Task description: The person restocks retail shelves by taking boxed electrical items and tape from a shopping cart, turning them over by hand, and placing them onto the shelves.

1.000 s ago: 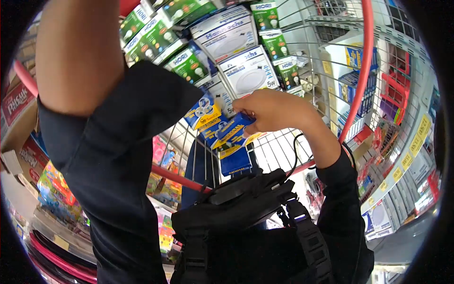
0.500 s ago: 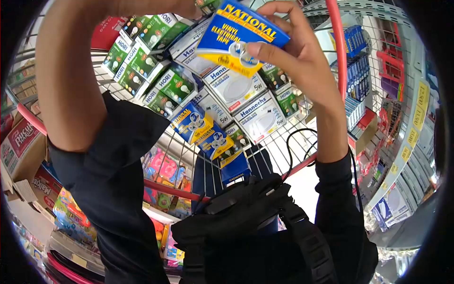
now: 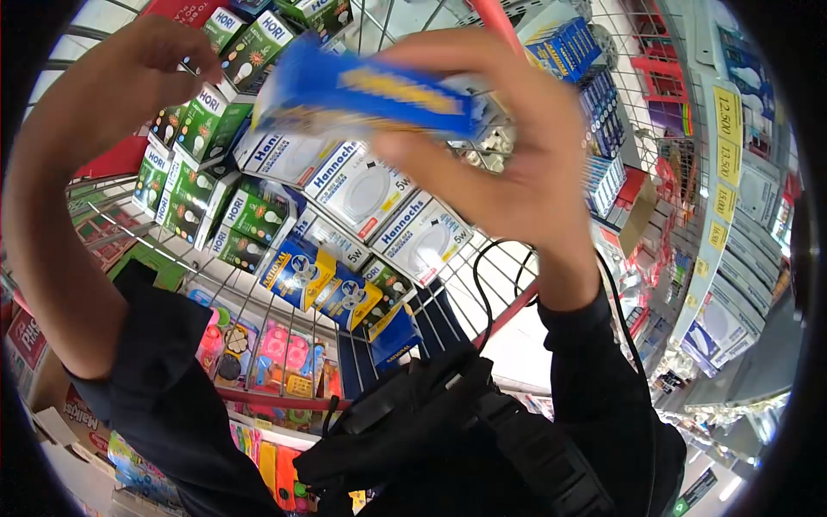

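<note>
My right hand [image 3: 530, 168] grips a blue and yellow box of vinyl electrical tape [image 3: 370, 95], thumb below and fingers above. Motion blurs the box, and it hangs over the stacked goods in the shopping cart. My left hand [image 3: 142, 77] is at the upper left with its fingers curved and apart, holding nothing. It hovers by the green and white HORI light bulb boxes [image 3: 207, 125]. Under the tape box lie white Hannochs lamp boxes [image 3: 362, 194]. Nearer to me, more National tape boxes [image 3: 301, 271] sit in a row.
Wire mesh and a red rail [image 3: 512, 314] bound the cart. Another tape box [image 3: 564, 52] sits at the upper right. Shelves with yellow price labels [image 3: 726, 142] stand at the right. Colourful toys [image 3: 284, 345] show through the mesh. A black bag [image 3: 405, 414] hangs at my front.
The tape box has moved left and tipped, so its narrow blue side shows. My left hand has come into fuller view at the upper left. The view has shifted, with cart contents appearing further left.
</note>
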`<state>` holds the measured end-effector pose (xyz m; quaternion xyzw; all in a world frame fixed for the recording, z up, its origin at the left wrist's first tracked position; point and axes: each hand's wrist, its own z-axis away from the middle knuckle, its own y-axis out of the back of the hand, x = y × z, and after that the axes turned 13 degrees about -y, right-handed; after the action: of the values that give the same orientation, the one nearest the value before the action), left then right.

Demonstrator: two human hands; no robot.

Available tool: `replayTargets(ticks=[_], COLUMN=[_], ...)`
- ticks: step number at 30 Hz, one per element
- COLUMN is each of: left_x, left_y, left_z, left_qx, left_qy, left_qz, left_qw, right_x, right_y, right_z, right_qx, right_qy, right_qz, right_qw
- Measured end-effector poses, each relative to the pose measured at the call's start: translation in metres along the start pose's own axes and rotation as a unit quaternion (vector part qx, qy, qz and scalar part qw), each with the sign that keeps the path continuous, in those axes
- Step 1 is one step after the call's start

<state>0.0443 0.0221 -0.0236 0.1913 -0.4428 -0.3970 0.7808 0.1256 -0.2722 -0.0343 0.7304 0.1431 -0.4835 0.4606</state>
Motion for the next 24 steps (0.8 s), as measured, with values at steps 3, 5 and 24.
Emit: replayTargets(ticks=[3,5,24], left_x=[-0.023,-0.017,-0.054], left_y=[-0.001,-0.004,-0.016], left_z=[0.007,0.008,0.015], left_qx=[0.07,0.073,0.141], left_qy=[0.021,0.044,0.113], left_qz=[-0.015,0.014,0.074], left_qw=[0.997,0.996,0.981], right_x=[0.006,0.022,0.246], right_y=[0.036,0.06,0.079], right_z=[0.028,0.036,0.065], right_qx=[0.203,0.317,0.286], right_qy=[-0.007,-0.035,-0.276], right_qz=[-0.043,-0.102,0.407], right_qw=[0.978,0.942,0.822])
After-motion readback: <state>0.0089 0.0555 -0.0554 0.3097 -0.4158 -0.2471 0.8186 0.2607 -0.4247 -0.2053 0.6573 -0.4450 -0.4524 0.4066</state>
